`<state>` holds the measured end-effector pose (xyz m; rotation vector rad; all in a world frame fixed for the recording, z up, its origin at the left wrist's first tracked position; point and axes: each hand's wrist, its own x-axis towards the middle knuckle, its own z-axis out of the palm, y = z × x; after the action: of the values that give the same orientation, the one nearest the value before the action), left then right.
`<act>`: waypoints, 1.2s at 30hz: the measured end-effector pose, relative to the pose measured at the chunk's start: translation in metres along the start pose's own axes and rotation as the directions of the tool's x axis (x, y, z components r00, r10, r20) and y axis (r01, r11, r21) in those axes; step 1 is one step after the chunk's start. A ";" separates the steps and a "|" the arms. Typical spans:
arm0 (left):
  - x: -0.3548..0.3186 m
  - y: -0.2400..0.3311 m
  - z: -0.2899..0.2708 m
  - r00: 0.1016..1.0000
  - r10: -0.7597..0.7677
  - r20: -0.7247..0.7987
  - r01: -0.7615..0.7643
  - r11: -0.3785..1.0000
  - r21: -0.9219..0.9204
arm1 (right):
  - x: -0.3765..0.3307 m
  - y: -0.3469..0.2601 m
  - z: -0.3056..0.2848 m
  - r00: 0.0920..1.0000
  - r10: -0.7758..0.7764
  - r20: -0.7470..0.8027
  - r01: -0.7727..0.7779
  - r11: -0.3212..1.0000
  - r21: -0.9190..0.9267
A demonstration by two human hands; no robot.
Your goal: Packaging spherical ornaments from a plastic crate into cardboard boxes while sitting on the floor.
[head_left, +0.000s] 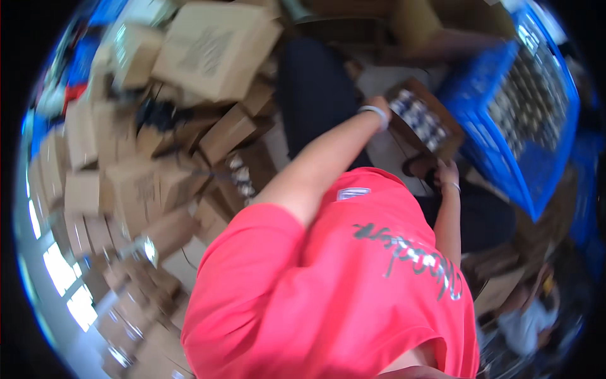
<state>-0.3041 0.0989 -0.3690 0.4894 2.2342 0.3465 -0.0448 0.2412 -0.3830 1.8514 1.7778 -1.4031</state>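
As I watch through the head camera, the left arm (pixel 334 148) reaches out ahead, its left hand (pixel 379 108) at the left end of an open brown box (pixel 440 108). The right hand (pixel 447 173) sits nearer the body, by the box's lower corner. Blur hides the fingers, so I cannot tell whether either pinches cardboard. Between the 2 hands, the box sits askew beside a blue crate (pixel 473 95), filled with rows of white-and-dark pieces (pixel 418 120).
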 end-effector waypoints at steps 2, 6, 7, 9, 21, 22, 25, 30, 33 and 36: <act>0.010 0.022 0.010 0.989 0.099 0.107 -0.111 0.987 0.119 | 0.004 0.000 -0.011 0.988 0.150 0.039 -0.152 0.987 0.058; 0.047 -0.014 0.036 0.902 0.033 0.430 -0.227 0.884 0.408 | 0.032 -0.009 0.019 0.996 0.027 0.087 -0.004 0.968 -0.252; 0.038 -0.008 0.036 0.907 0.043 0.419 -0.220 0.896 0.385 | 0.026 -0.013 0.011 0.998 -0.007 0.061 0.026 0.948 -0.316; 0.018 0.004 0.028 0.967 0.231 0.107 -0.243 0.964 0.110 | 0.028 -0.004 0.001 0.999 0.000 0.033 0.009 0.965 -0.262; -0.145 0.016 -0.139 0.850 0.454 -0.269 -0.465 0.885 0.024 | -0.127 -0.104 -0.099 0.936 -0.341 0.089 0.351 0.925 -0.142; -0.175 0.020 -0.165 0.805 0.503 -0.317 -0.520 0.854 0.033 | -0.161 -0.119 -0.113 0.910 -0.413 0.027 0.413 0.906 -0.091; -0.233 0.011 -0.217 0.458 0.634 -0.623 -0.704 0.687 0.180 | -0.246 -0.158 -0.156 0.666 -0.744 -0.054 0.724 0.662 -0.194; -0.356 -0.057 -0.271 0.594 0.360 -0.720 -0.656 0.735 -0.173 | -0.322 -0.238 -0.135 0.315 -0.940 -0.130 0.942 0.327 -0.080; -0.412 -0.114 -0.250 0.687 0.086 -0.721 -0.505 0.770 -0.390 | -0.355 -0.282 -0.066 0.224 -0.972 0.068 0.969 0.215 -0.122; -0.390 -0.155 -0.220 0.897 -0.101 -0.431 -0.232 0.721 -0.653 | -0.340 -0.312 -0.030 -0.057 -0.857 0.512 0.934 -0.227 -0.275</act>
<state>-0.2735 -0.2343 -0.0337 0.0720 2.2771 1.4024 -0.2367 0.1163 0.0181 -0.3626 3.1338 -0.7599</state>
